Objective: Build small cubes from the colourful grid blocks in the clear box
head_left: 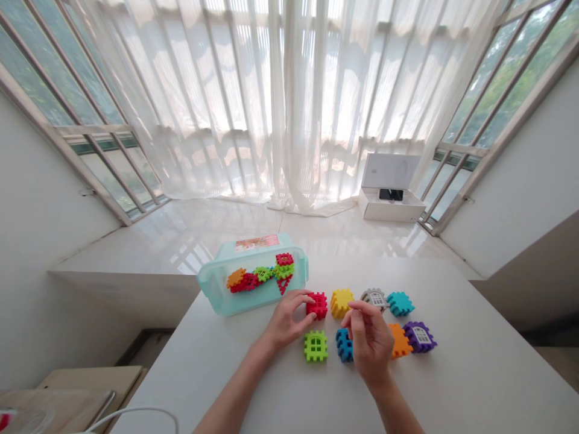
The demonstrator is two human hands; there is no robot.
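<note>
My left hand (286, 317) has its thumb and fingers around the left side of a red cube of interlocking toy blocks (318, 305) with a window face. Over the middle of the group, my right hand (371, 342) has curled fingers near the yellow cube (341, 302); whether anything small is pinched there cannot be seen. It partly covers a blue cube (344, 345) and an orange cube (400, 341). Below the red cube sits a green window cube (315, 346). Farther right are a grey cube (375, 296), a teal cube (400, 304) and a purple cube (420, 336).
A pale teal plastic bin (215, 290) with loose block panels (262, 274) stands left of the cubes on the white table (465, 386). Behind, a white box (391, 210) holding a dark phone-like object (391, 194) rests on the ledge before curtains (253, 102).
</note>
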